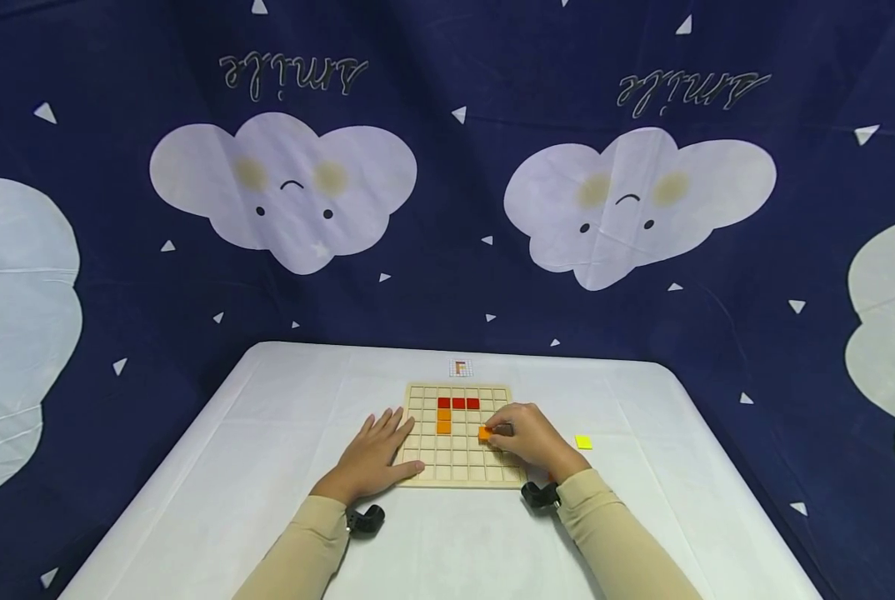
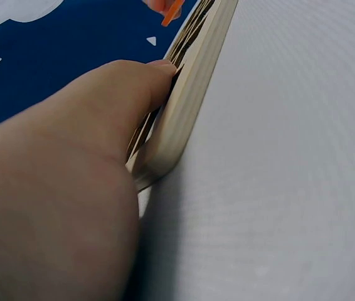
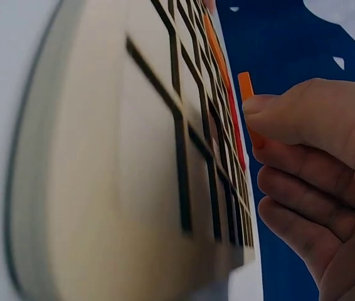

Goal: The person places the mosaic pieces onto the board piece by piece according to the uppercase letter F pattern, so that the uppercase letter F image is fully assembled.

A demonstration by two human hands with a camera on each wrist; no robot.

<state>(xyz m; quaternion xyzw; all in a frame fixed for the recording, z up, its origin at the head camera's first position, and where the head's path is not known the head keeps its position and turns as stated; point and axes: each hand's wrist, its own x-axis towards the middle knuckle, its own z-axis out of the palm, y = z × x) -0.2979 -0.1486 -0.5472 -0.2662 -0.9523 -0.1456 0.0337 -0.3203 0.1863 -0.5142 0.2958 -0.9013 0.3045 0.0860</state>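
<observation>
A wooden grid board (image 1: 466,462) lies on the white table. Three red tiles (image 1: 458,403) form a row in its upper part, with two orange tiles (image 1: 443,421) in a column under the leftmost one. My right hand (image 1: 526,433) pinches another orange tile (image 3: 246,94) between thumb and fingers, over the right half of the board. In the right wrist view that tile is held on edge, apart from the grid. My left hand (image 1: 376,454) rests with spread fingers on the board's left edge, its thumb (image 2: 146,81) over the near left corner.
A small card (image 1: 460,368) with a grid pattern in the shape of an F lies beyond the board. To the right of my right hand is a yellow tile (image 1: 583,442). Something red (image 1: 551,477) shows partly from under the right wrist. A dark blue cloud-print cloth (image 1: 447,208) hangs behind the table.
</observation>
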